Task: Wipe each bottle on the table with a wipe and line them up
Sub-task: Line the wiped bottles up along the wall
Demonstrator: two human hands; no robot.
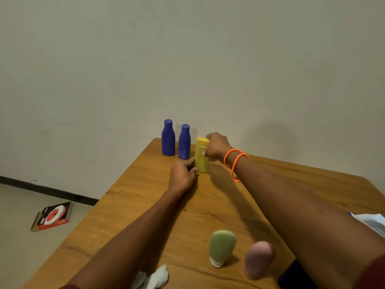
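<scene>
Five bottles on the wooden table (291,184), seen from the head camera; at the far corner, near the wall, two blue bottles (168,137) standing upright side by side, the second blue bottle (184,142) just right of the first; immediately right of those, a yellow bottle (201,157) upright, completing a row; right hand (216,147) wrapped around the yellow bottle's upper part, thumb and fingers curled at its cap and side, orange bracelets (235,161) on that wrist; left hand (183,174) resting on the table, fingertips touching the yellow bottle's base, fingers loosely bent, holding nothing; nearer the camera, a green tube bottle (221,247) standing on its white cap, and just right of it a pink tube bottle (258,259), blurred; a crumpled white wipe (156,278) lying at the table's near edge under the left forearm; a white packet (373,223) partly visible at the right edge; on the floor to the left, a red and black box (53,215)
</scene>
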